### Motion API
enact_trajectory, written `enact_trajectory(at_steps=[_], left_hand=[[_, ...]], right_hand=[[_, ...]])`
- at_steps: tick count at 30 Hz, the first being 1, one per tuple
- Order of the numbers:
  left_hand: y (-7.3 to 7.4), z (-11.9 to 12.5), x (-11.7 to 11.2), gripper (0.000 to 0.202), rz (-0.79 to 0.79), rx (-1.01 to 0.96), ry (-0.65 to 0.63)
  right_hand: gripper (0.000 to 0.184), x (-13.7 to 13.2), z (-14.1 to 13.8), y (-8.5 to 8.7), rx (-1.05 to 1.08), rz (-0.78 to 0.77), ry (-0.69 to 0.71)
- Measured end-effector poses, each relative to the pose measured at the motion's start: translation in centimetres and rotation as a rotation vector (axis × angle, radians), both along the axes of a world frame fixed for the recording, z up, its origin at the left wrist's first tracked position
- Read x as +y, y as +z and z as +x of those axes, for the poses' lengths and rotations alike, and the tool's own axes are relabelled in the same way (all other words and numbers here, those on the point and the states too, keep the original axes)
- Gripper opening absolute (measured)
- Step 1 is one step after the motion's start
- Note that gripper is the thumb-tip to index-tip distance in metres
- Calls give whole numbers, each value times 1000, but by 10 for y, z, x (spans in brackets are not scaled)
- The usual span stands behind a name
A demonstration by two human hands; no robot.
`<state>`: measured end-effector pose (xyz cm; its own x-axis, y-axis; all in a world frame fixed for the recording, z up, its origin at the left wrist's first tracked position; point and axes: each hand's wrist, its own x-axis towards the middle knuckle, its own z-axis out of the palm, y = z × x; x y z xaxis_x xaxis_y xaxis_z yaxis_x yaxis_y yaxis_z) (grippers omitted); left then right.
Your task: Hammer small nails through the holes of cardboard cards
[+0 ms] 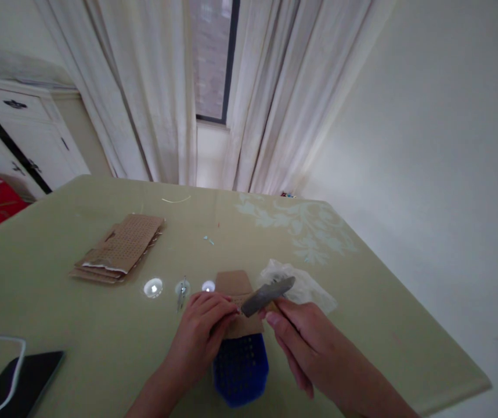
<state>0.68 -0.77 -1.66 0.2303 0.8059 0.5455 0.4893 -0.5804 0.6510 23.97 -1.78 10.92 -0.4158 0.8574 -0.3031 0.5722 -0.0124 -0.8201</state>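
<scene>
My right hand (303, 331) is wrapped round the handle of a hammer (269, 295). The hammer's long grey head hangs just above a brown piece of cardboard (234, 283). At the cardboard's left side my left hand (205, 325) has its thumb and fingertips pinched together close to the hammer head. What they hold, if anything, is too small to make out. Rows of small holes or dots mark part of the cardboard. Its near edge lies over a blue plastic basket (241, 371) with a perforated inside.
A stack of dotted cardboard pieces (122, 247) lies at the left. Several thin metal pieces (182, 293) lie left of my left hand. Behind the hammer is a crumpled clear plastic bag (314, 290). A dark tablet-like slab (22, 380) with a white cable (20, 360) sits near left.
</scene>
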Motion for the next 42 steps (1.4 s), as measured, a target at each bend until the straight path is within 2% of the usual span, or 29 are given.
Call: enact_trajectory(at_steps=[7, 12, 16, 20, 25, 29, 34, 37, 40, 42], left_hand=[[-2, 2, -2, 19, -9, -10, 9], [-5, 2, -2, 19, 31, -17, 55], [-6, 2, -2, 21, 36, -9, 60], [-9, 2, -3, 19, 27, -11, 74], [-12, 3, -3, 19, -6, -33, 76], [-11, 3, -4, 15, -40, -42, 73], [-8, 3, -5, 16, -48, -62, 51], [-8, 3, -7, 15, -94, -62, 53], [-10, 3, -9, 36, -150, -48, 59], [-12, 3, -9, 45, -169, -42, 79]], right_hand=[[34, 5, -17, 6, 87, 134, -15], [33, 2, -21, 9, 35, 224, -47], [32, -1, -23, 6, 47, 237, 0], [34, 0, -21, 3, 21, 266, -67], [29, 1, -23, -2, 7, 285, -4], [34, -2, -23, -6, -27, 333, -62], [29, -3, -24, -12, -69, 328, 19], [33, -4, -22, -11, -22, 322, -33], [36, -6, -19, -11, -18, 322, -91], [36, -7, -20, -15, -52, 313, -65]])
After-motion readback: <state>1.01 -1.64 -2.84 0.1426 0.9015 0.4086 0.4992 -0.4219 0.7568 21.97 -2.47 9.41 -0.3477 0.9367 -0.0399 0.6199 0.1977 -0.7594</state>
